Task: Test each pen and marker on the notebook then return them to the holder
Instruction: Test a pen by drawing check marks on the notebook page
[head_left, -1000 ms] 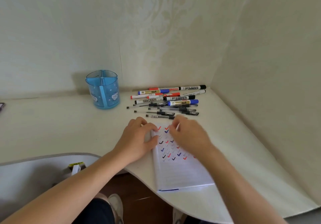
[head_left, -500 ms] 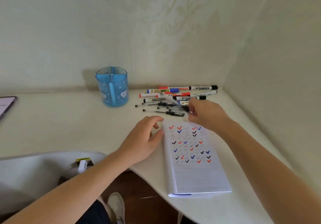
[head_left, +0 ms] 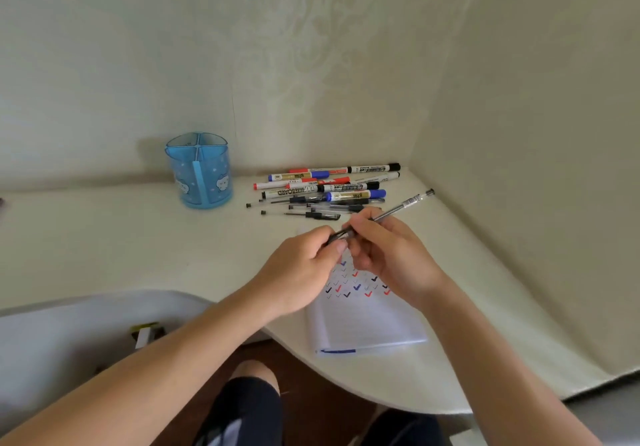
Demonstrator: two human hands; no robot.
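fingers [head_left: 333,239] of left hand [head_left: 298,271] and right hand [head_left: 394,258] around pen [head_left: 398,208]

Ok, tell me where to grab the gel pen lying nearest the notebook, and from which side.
Pinch the nearest gel pen at mid-barrel, from above on the near side. It lies flat on the desk, lengthwise left to right, other pens crowded just behind it, its near side free.
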